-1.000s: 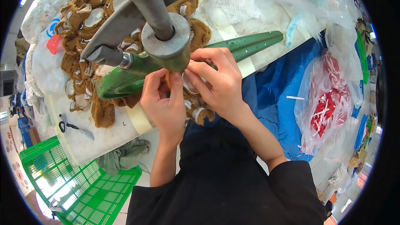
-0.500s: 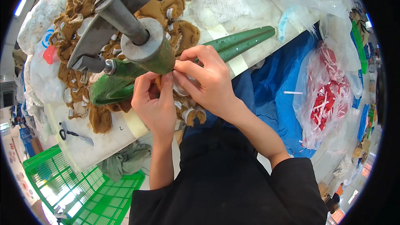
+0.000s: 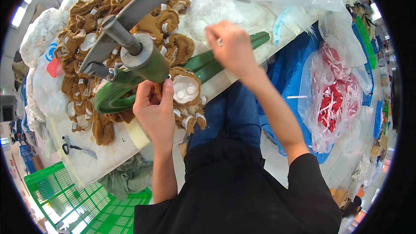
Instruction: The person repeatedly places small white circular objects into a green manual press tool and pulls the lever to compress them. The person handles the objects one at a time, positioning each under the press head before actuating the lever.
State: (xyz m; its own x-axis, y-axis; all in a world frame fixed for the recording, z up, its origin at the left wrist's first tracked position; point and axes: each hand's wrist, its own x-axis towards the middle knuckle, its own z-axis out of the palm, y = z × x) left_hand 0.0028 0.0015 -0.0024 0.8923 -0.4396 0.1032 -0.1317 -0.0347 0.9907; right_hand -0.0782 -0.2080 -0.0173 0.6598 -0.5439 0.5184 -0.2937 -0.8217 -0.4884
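My left hand [image 3: 154,108] is closed in a pinch on a brown plush piece [image 3: 197,90], just below the green hand press [image 3: 154,66]. A white round disc [image 3: 185,89] with several raised dots sits in the plush, and white-edged tabs hang from its lower side. By my left thumb tip shows a tiny white bit, too small to name. My right hand [image 3: 235,53] is in the air over the press's green base [image 3: 211,65], apart from the plush. Its fingers look curled but are smeared by motion, so what they hold, if anything, is unclear.
A pile of brown plush pieces [image 3: 82,21] with white tabs covers the table's left side. Black-handled scissors [image 3: 78,148] lie near its front edge. Below stands a green crate [image 3: 65,177]. A clear bag of red pieces [image 3: 336,99] lies on blue sheeting [image 3: 284,86] at right.
My right hand has left the pinch beside my left hand and moved up and to the right. The white disc in the plush is now uncovered. My left hand stays by the press.
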